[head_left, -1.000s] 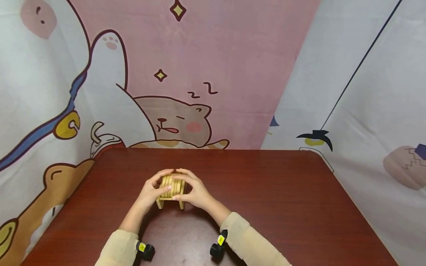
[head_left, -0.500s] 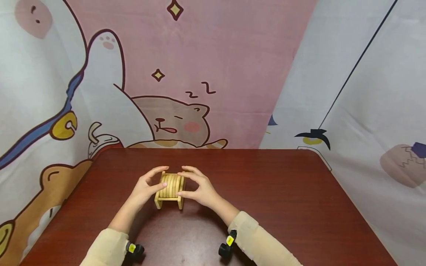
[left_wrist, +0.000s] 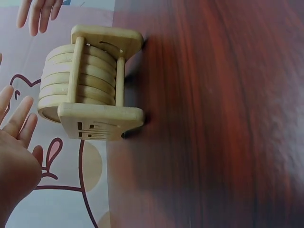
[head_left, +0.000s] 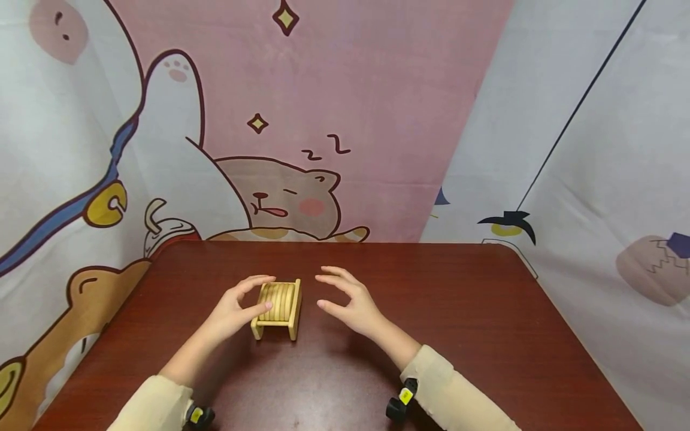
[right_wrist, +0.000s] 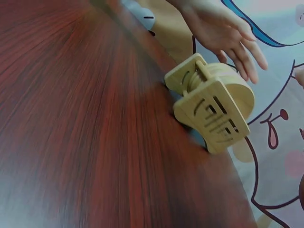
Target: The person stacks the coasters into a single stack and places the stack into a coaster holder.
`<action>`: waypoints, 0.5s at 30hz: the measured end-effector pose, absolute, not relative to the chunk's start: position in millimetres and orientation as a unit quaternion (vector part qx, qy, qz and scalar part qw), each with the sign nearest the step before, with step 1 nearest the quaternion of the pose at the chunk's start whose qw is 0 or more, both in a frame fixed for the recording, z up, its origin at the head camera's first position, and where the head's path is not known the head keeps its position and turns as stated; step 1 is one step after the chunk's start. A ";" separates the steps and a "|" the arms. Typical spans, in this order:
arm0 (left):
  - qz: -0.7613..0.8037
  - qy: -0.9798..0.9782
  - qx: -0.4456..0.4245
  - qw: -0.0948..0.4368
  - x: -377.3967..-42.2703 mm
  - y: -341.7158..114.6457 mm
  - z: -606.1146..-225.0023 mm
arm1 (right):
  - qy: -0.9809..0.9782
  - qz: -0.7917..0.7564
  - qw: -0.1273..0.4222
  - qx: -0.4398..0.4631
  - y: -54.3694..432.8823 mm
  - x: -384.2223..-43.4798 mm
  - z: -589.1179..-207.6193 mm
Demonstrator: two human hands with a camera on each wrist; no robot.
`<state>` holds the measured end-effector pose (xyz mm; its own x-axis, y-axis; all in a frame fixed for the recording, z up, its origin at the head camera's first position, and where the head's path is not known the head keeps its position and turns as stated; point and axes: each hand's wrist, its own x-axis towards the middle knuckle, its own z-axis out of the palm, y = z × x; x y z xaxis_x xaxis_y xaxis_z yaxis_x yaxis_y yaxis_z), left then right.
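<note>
A pale wooden coaster holder point(head_left: 296, 308) stands upright on the table, a row of round wooden coasters point(head_left: 281, 302) packed between its two end plates. The plates carry cut-out slots, seen in both wrist views. My left hand point(head_left: 229, 311) is at the holder's left side, fingers loosely bent and hiding part of that end plate in the head view. In the left wrist view, a gap shows between this hand point(left_wrist: 16, 156) and the holder. To the right of the holder, clear of it, my right hand point(head_left: 353, 305) hovers with spread fingers and holds nothing.
The dark red-brown table point(head_left: 458, 335) has a glossy wood-grain top. Behind it hangs a cloth point(head_left: 388, 120) printed with cartoon animals. Small black cameras point(head_left: 398, 407) sit on both wrists, over cream sleeves point(head_left: 458, 389).
Both hands have let go of the coaster holder. My right hand has moved off to the right; my left hand has drawn slightly left. The holder stays nearly in place.
</note>
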<state>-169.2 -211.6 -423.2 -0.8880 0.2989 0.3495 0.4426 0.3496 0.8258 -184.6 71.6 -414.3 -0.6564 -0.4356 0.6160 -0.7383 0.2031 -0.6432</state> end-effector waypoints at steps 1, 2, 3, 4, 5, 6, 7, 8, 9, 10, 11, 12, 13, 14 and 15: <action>-0.517 -0.822 -0.229 0.071 -168.0 -212.1 -422.7 | -0.763 0.498 0.153 0.384 75.3 -181.3 -409.5; -0.510 -0.825 -0.231 0.074 -167.0 -212.8 -422.5 | -0.765 0.495 0.154 0.382 79.1 -178.2 -405.3; -0.502 -0.829 -0.235 0.078 -165.9 -213.5 -422.3 | -0.768 0.492 0.155 0.379 83.1 -175.7 -402.1; -0.492 -0.833 -0.239 0.083 -165.1 -214.5 -422.5 | -0.771 0.490 0.156 0.376 87.0 -174.9 -401.1; -0.484 -0.837 -0.241 0.088 -164.1 -215.5 -422.4 | -0.773 0.489 0.157 0.373 91.0 -174.3 -400.8; -0.474 -0.840 -0.245 0.093 -163.0 -216.6 -422.3 | -0.776 0.484 0.160 0.371 95.2 -174.0 -400.6; -0.465 -0.844 -0.247 0.098 -161.8 -217.9 -421.7 | -0.780 0.481 0.161 0.367 99.7 -175.8 -403.9; -0.457 -0.847 -0.252 0.104 -160.9 -219.2 -421.2 | -0.782 0.480 0.162 0.364 104.4 -178.1 -407.8; -0.448 -0.849 -0.257 0.112 -160.2 -220.8 -420.6 | -0.784 0.479 0.163 0.361 109.4 -180.8 -412.1; -0.440 -0.852 -0.259 0.118 -159.3 -222.3 -420.0 | -0.786 0.476 0.165 0.358 114.4 -183.3 -416.0; -0.432 -0.854 -0.261 0.123 -158.5 -223.9 -419.4 | -0.789 0.473 0.167 0.356 119.5 -185.6 -419.9; -0.425 -0.856 -0.265 0.129 -157.9 -225.6 -418.7 | -0.791 0.470 0.168 0.354 124.9 -188.2 -423.8; -0.419 -0.858 -0.265 0.134 -157.4 -227.5 -418.1 | -0.793 0.469 0.169 0.351 130.5 -190.9 -427.9; -0.412 -0.860 -0.266 0.139 -157.1 -229.6 -417.7 | -0.795 0.466 0.172 0.349 135.8 -191.8 -429.1; -0.405 -0.863 -0.265 0.144 -156.7 -231.8 -417.3 | -0.797 0.462 0.174 0.347 140.9 -192.2 -429.6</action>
